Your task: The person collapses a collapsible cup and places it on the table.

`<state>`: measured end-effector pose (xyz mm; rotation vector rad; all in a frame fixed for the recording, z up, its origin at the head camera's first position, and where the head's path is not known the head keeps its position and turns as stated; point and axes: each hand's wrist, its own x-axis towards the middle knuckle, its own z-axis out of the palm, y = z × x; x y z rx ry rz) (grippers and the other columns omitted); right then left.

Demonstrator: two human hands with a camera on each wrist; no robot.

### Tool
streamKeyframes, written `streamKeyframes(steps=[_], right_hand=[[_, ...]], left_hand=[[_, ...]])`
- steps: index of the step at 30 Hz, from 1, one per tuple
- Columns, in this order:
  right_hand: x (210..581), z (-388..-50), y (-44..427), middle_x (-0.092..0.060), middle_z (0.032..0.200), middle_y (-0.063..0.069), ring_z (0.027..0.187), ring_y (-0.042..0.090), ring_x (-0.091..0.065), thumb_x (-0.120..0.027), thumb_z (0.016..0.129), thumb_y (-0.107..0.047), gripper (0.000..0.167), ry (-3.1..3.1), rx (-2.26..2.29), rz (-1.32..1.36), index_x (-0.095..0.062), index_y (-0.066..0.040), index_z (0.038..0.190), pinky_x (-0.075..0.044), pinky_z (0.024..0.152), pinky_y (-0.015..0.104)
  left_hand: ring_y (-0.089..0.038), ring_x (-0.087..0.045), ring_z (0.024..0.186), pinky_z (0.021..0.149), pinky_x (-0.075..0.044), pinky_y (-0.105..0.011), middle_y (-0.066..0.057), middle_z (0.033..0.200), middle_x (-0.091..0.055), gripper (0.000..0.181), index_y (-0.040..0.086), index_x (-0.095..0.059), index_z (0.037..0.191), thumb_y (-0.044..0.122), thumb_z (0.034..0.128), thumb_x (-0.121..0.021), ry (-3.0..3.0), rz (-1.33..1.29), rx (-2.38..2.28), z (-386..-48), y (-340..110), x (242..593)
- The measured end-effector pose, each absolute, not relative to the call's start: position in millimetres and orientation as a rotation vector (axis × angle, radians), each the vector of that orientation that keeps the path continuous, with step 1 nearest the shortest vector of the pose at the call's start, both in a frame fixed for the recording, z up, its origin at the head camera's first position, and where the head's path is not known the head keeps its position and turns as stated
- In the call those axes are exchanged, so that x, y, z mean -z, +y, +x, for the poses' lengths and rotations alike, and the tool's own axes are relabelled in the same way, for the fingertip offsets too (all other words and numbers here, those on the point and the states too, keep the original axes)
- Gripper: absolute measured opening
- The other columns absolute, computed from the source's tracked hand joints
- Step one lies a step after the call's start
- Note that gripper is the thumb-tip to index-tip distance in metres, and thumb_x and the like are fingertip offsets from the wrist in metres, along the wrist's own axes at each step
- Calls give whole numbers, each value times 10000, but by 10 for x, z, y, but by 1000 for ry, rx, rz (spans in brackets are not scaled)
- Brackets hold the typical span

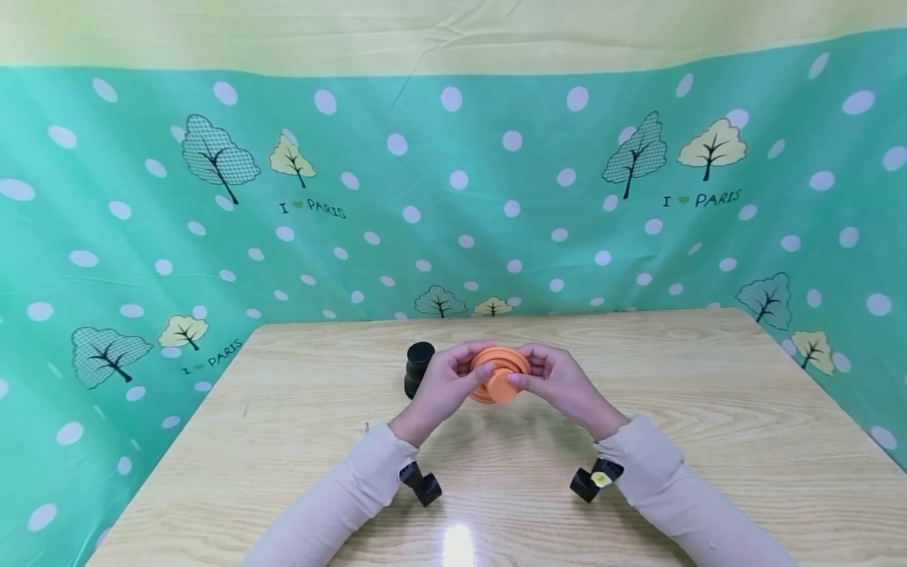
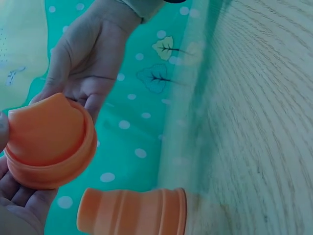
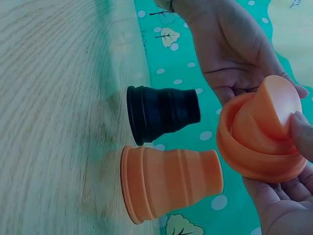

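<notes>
A partly collapsed orange cup (image 1: 502,384) was gripped by left hand (image 1: 450,379) and right hand (image 1: 563,384); a black cup (image 1: 418,364) and second orange cup (image 3: 171,184) were stood nearby.

The held orange cup (image 3: 264,129) looks like smooth, matt, rubbery plastic, as do the standing orange cup (image 3: 171,183) and black cup (image 3: 164,114) near it; below it, the wood-grained surface (image 1: 506,480) looks glossy; behind it hangs creased cloth (image 1: 489,240).

Can count three cups, namely two orange, a held cup (image 1: 503,386) and a standing cup (image 3: 171,184), plus one black cup (image 1: 420,366); two hands, left hand (image 1: 442,386) and right hand (image 1: 567,387); two wrist cameras (image 1: 427,488); one table (image 1: 510,488); one cloth (image 1: 489,228), with ten printed trees (image 1: 711,146) and three PARIS letterings (image 1: 326,209) in the head view.
</notes>
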<state>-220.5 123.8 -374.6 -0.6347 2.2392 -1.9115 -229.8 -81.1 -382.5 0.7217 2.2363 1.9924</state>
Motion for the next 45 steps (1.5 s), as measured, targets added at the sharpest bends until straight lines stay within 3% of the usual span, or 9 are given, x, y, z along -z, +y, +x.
streamKeyframes(steps=[12, 20, 29, 37, 45], right_hand=[[3750, -2200, 1242, -649, 1040, 149, 891, 173, -661, -691, 866, -170, 304, 2245, 1884, -684, -608, 19, 1090, -556, 757, 322], [3737, -2192, 1234, -650, 1047, 156, 898, 180, -662, -714, 849, -177, 347, 2248, 1858, -680, -607, 26, 1109, -553, 775, 407], [3747, -2182, 1220, -644, 1080, 188, 904, 205, -659, -696, 862, -167, 385, 2291, 1808, -704, -594, 56, 1160, -558, 745, 280], [3779, -2181, 1204, -653, 1085, 181, 895, 167, -667, -676, 878, -174, 370, 2333, 1761, -781, -607, 41, 1171, -559, 740, 279], [3772, -2183, 1204, -648, 1081, 162, 918, 183, -647, -664, 886, -160, 325, 2349, 1752, -797, -614, 21, 1152, -560, 733, 286]], left_hand=[[-130, -657, 860, 723, -554, -270, -113, 1075, -680, 344, 53, -640, 1169, 262, 896, -643, 2278, 721, -2041, -2290, -793, 3866], [-148, -672, 880, 707, -559, -271, -96, 1090, -683, 367, 93, -636, 1214, 277, 896, -641, 2277, 685, -1977, -2278, -820, 3847], [-157, -668, 928, 717, -552, -242, -120, 1166, -655, 410, 76, -600, 1271, 244, 899, -631, 2331, 738, -1857, -2253, -815, 3846], [-111, -658, 908, 703, -546, -225, -103, 1159, -658, 448, 37, -581, 1282, 261, 897, -629, 2390, 782, -1778, -2255, -810, 3868], [-160, -648, 984, 731, -539, -215, -108, 1191, -645, 413, 61, -596, 1273, 228, 897, -634, 2400, 782, -1791, -2247, -806, 3819]])
